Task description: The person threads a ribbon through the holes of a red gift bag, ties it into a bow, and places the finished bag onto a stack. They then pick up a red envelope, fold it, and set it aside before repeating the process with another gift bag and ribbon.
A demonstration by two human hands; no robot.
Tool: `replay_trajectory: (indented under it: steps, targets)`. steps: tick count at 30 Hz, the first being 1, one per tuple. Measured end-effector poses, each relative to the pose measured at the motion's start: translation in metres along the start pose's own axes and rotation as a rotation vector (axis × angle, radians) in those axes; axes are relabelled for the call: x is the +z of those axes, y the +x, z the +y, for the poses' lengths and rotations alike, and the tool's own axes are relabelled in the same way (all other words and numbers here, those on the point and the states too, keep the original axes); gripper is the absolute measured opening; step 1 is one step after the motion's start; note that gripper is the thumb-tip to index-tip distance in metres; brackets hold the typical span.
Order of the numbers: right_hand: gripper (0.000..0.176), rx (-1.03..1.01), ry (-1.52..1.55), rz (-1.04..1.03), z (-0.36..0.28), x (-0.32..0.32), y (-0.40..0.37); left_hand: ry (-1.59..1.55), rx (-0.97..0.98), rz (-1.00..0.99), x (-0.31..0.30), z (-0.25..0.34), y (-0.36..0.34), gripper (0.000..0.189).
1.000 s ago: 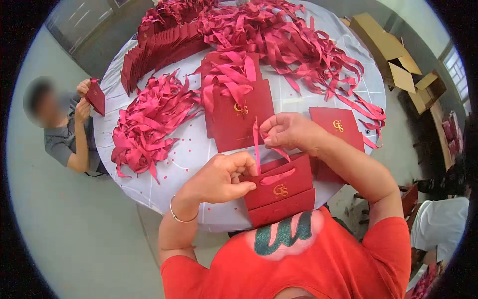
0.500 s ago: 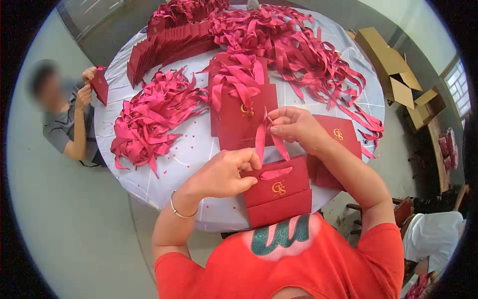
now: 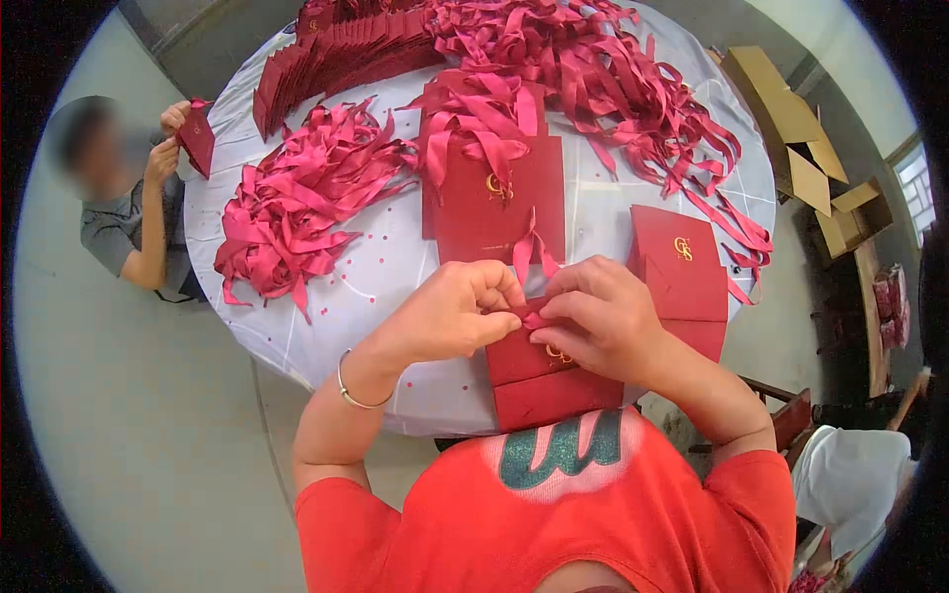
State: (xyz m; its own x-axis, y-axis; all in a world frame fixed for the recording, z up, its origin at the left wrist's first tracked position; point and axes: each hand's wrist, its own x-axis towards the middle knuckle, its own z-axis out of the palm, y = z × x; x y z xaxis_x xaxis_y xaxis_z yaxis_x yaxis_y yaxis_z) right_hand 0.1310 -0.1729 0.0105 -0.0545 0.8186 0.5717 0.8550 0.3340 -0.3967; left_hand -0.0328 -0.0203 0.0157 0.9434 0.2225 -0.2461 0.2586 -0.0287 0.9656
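Close to my body lies a dark red bag (image 3: 559, 400) with gold letters, partly hidden by my hands. My left hand (image 3: 460, 311) is closed at the bag's upper left edge, thumb and fingers pinching there. My right hand (image 3: 603, 316) pinches a short piece of pink ribbon (image 3: 534, 321) at the top of the bag. A ribbon loop (image 3: 532, 252) stands up just beyond my fingertips. Behind it, more red bags (image 3: 499, 212) lie flat with loose ribbons (image 3: 479, 124) on top.
Ribbon heaps lie at left (image 3: 301, 203) and back right (image 3: 613, 84). Stacked bags (image 3: 341, 64) stand at the back; other bags (image 3: 682, 262) lie at right. A person (image 3: 119, 208) holds a bag at the left; another (image 3: 855, 479) is at lower right. Cardboard boxes (image 3: 781, 109) stand beyond.
My right hand has come down from the raised ribbon to the bag's top, beside my left hand. The ribbon loop now stands free of it. The camera view has shifted slightly.
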Motion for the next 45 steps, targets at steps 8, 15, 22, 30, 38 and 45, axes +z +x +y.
replay_trajectory:
  steps: [8,15,22,30,38,45]
  targets:
    - [0.013,0.172,0.439,-0.144,0.009,-0.011,0.004,0.052,0.085,0.016,0.002,-0.007,0.002,0.014]
    - [0.012,0.419,0.549,-0.099,0.017,-0.022,0.006,0.033,0.056,0.011,0.002,-0.003,0.000,0.015]
    - [0.040,0.834,0.367,-0.637,0.060,-0.038,0.021,0.027,0.106,0.012,0.006,-0.002,-0.002,0.014]
    - [0.032,0.836,0.397,-0.576,0.061,-0.015,0.028,0.138,0.126,0.004,0.005,-0.002,-0.004,0.015]
    - [0.034,0.883,0.380,-0.541,0.063,-0.013,0.022,0.186,0.159,0.026,0.007,-0.001,-0.003,0.016]
    - [0.041,0.911,0.448,-0.372,0.045,-0.038,0.013,-0.005,0.100,0.052,-0.001,0.000,-0.001,0.014]
